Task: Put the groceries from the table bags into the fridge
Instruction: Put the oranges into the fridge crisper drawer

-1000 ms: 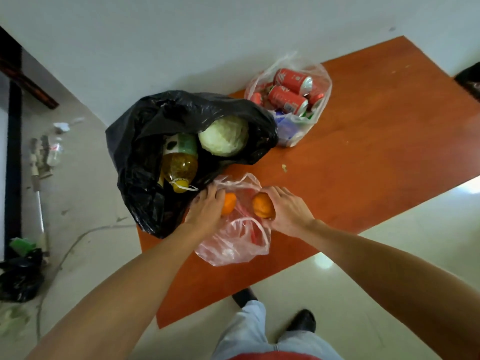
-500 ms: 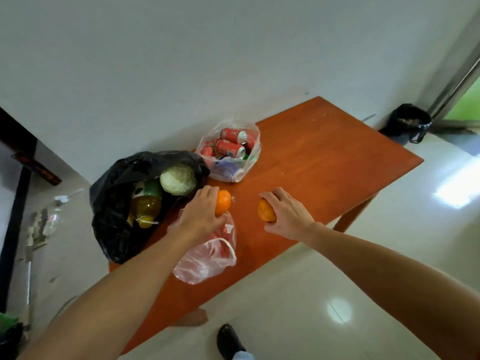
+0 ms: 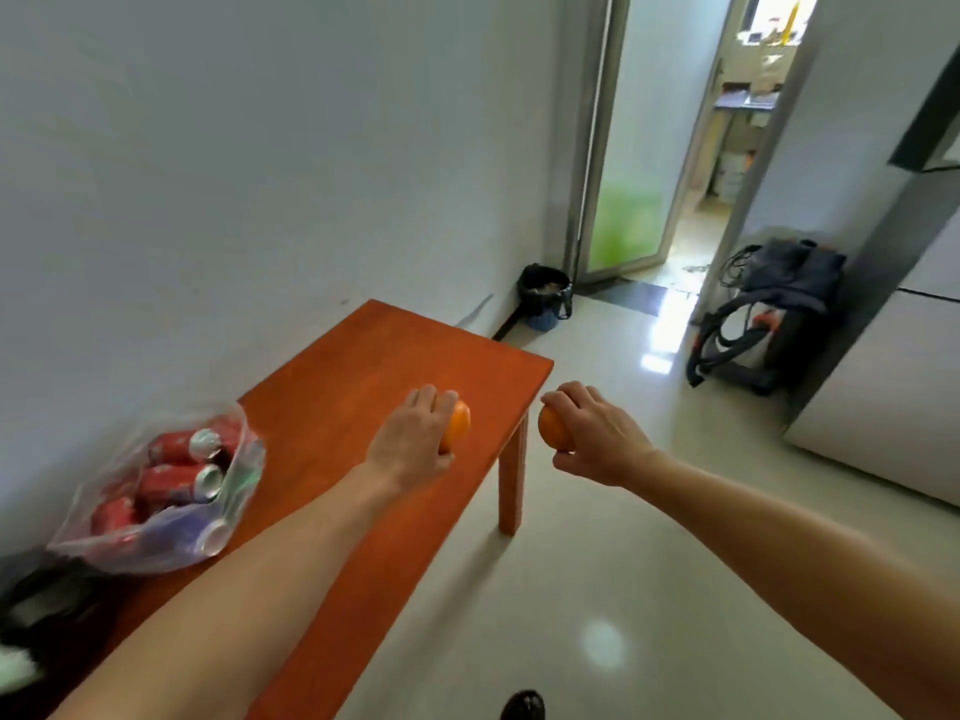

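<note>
Hands (image 3: 415, 439) lifted clear with oranges (image 3: 457, 423), cans (image 3: 176, 472) left bagged (image 3: 156, 543)

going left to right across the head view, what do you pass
black bag → clear bag of red cans → left hand with an orange → right hand with an orange → dark backpack
</note>
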`<state>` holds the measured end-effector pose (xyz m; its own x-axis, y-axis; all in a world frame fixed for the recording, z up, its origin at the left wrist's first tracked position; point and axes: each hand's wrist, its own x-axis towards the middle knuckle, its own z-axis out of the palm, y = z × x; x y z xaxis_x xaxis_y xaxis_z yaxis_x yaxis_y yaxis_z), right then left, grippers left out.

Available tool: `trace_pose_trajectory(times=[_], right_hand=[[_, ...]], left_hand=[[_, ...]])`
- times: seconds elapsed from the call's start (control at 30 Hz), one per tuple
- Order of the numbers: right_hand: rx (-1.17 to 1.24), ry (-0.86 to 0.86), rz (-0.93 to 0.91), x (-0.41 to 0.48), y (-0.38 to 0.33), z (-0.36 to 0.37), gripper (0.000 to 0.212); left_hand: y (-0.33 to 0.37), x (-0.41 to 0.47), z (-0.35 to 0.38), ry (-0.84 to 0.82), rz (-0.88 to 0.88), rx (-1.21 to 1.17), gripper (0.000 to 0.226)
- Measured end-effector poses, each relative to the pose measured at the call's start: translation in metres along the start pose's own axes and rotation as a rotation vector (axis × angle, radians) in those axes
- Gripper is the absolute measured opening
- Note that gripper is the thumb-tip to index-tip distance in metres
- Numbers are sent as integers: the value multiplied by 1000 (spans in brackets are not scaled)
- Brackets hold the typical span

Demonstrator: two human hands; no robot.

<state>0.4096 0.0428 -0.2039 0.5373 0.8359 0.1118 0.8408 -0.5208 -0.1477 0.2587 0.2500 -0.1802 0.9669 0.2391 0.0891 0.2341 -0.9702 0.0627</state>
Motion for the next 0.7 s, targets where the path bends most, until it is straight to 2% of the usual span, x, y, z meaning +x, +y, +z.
trace_pose_trajectory(times=[0.3, 0.5, 0.7], right_hand=[[-68, 68, 464, -52, 196, -51, 76], [-102, 141, 705, -125, 310, -82, 77], [-127, 169, 835, -192, 446, -100, 72]], left_hand=[[152, 212, 9, -10, 433, -25, 69], [302, 310, 24, 1, 691, -30, 71], [466, 388, 51, 22, 892, -63, 69]])
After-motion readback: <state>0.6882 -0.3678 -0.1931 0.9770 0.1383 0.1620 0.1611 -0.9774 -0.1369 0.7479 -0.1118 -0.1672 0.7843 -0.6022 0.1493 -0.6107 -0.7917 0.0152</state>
